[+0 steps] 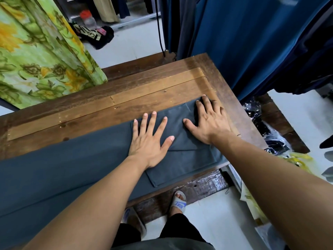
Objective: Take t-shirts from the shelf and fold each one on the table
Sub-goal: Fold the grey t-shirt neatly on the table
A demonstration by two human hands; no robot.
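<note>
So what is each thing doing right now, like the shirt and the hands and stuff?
t-shirt: partly folded, lying flat on the table, its left part hanging past the near edge
left hand: fingers spread, pressing flat on the t-shirt
right hand: fingers spread, pressing flat on the folded end
table: wooden, far part bare
sandal: on a foot, under the table edge
</note>
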